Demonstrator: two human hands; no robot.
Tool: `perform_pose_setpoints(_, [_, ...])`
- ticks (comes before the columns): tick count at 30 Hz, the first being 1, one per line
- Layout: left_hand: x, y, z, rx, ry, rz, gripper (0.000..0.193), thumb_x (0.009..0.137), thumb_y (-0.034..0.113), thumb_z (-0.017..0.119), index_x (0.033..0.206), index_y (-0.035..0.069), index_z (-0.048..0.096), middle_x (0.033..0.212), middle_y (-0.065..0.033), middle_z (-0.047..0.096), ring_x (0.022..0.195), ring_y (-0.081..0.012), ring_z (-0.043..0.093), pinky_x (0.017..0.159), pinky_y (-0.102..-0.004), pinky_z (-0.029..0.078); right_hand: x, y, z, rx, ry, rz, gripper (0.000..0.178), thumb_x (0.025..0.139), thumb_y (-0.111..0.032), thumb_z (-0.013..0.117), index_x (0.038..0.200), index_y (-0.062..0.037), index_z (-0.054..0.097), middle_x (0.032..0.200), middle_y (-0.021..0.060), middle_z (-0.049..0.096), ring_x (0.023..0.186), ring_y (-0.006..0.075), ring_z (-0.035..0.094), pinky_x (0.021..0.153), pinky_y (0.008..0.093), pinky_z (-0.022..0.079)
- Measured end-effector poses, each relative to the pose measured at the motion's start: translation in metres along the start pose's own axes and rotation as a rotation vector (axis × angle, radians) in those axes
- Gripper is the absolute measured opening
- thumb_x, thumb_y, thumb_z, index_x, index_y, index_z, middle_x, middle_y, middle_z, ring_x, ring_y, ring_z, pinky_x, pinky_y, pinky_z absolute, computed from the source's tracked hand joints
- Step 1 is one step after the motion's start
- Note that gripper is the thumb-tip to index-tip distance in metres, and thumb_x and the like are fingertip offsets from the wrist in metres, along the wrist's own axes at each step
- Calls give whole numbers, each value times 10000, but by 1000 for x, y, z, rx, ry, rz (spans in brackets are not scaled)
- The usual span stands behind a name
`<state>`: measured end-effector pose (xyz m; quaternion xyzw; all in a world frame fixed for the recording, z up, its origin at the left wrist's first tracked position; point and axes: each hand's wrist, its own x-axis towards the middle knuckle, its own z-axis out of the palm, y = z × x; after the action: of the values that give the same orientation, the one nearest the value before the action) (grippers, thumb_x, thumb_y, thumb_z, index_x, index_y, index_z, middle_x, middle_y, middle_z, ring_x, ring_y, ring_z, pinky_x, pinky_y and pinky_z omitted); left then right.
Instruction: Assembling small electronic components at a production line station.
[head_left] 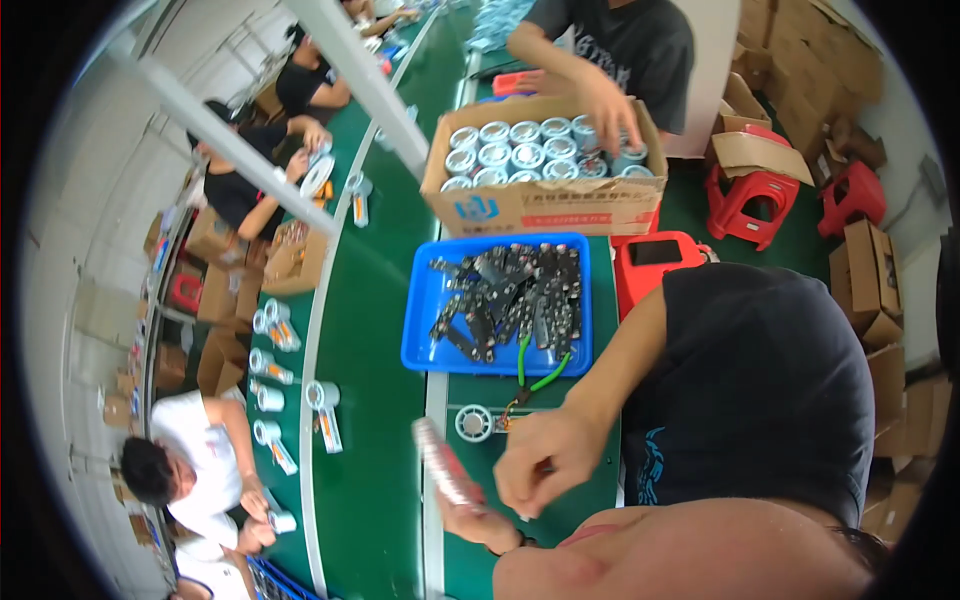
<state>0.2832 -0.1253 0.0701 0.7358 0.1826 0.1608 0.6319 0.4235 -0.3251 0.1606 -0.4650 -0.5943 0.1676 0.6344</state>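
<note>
My left hand (478,522) is closed around a long, ribbed, whitish-and-red piece (445,465), smeared by motion; its kind is unclear. A dark band circles that wrist. Just right of it, my right hand (555,462) has its fingers curled into a pinch; a tiny pale speck shows at the fingertips, too small to name. On the green bench beyond my right hand lies a round pale fan-like housing (474,423) beside a small orange-marked part with thin wires. Green-handled cutters (541,380) lean on the rim of a blue tray (412,335), jaws toward those wires.
Black circuit strips (500,290) fill the tray. Behind it stands a cardboard box (545,215) of pale-blue cylinders, with a co-worker's hand (608,105) in it. A green belt (370,450) carries several fan units (325,405). Co-workers sit across. Red stools (750,195) stand right.
</note>
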Motion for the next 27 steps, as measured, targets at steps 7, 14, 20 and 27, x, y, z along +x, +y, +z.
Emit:
perform_pose_setpoints(7, [37, -40, 22, 692, 447, 565, 639, 873, 353, 631, 1311, -108, 567, 1116, -238, 686, 985, -384, 638, 908, -477, 464, 99, 148, -139, 34, 552, 293, 395, 890, -9, 697, 1225, -30, 488, 902, 94, 693, 796, 162, 677, 603, 293, 542])
perform_pose_setpoints(14, [34, -60, 27, 1026, 314, 465, 626, 787, 247, 716, 1289, -99, 576, 1088, -220, 689, 896, -385, 627, 894, -462, 453, 140, 255, -282, -512, 692, 626, 361, 853, 17, 611, 1211, 23, 567, 905, 120, 732, 682, 174, 686, 623, 324, 554])
perform_pose_setpoints(20, [45, -56, 33, 1069, 333, 455, 617, 773, 239, 728, 1278, -84, 582, 1050, -212, 690, 868, -370, 630, 888, -449, 453, 159, 286, -334, -889, 515, 626, 387, 837, -7, 618, 1223, -10, 601, 931, 102, 745, 728, 179, 720, 680, 334, 575])
perform_pose_setpoints(27, [47, -57, 32, 1030, 349, 384, 629, 760, 243, 728, 1276, -83, 580, 1014, -204, 689, 846, -375, 633, 869, -449, 457, 196, 320, -356, -1040, 288, 682, 410, 828, -46, 646, 1238, -56, 621, 955, 100, 747, 916, 250, 727, 856, 375, 559])
